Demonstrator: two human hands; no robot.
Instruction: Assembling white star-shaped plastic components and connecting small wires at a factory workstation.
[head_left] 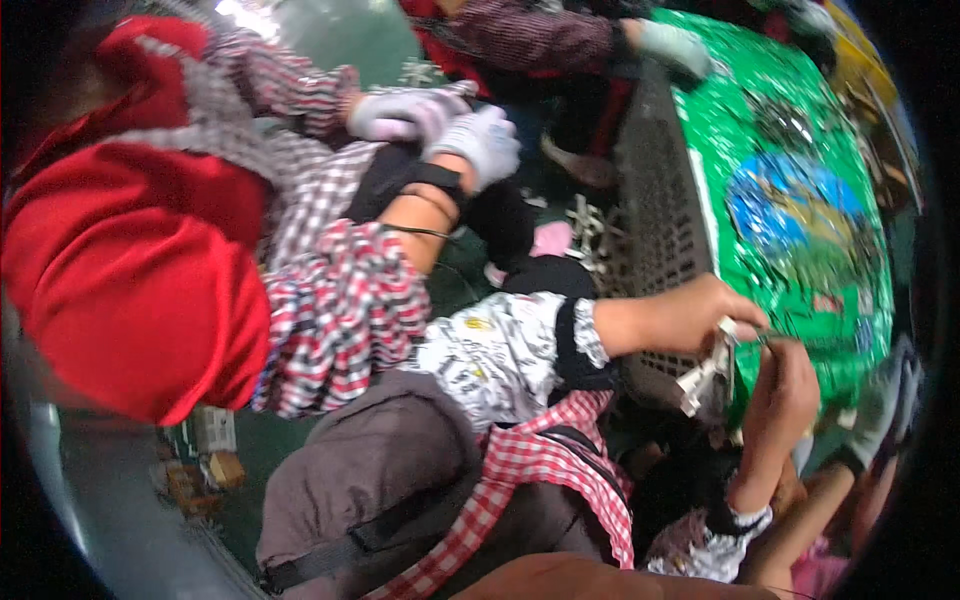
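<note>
My left hand (685, 315) reaches in from the middle, its sleeve white with a black print, and pinches a small white plastic part (705, 372). My right hand (787, 390) rises from the lower edge and is closed on the same part from the other side, where a thin dark wire (770, 338) sticks out. Both hands are bare. They meet at the edge of a dark perforated crate (655, 200), beside a shiny green sheet (745, 150). How the part is shaped is too blurred to tell.
A person in a red apron (130, 270) and checked shirt works close on the left, wearing white gloves (485, 140). Another gloved hand (675, 45) rests on the crate's far end. A grey bag (370, 480) with a checked cloth lies below.
</note>
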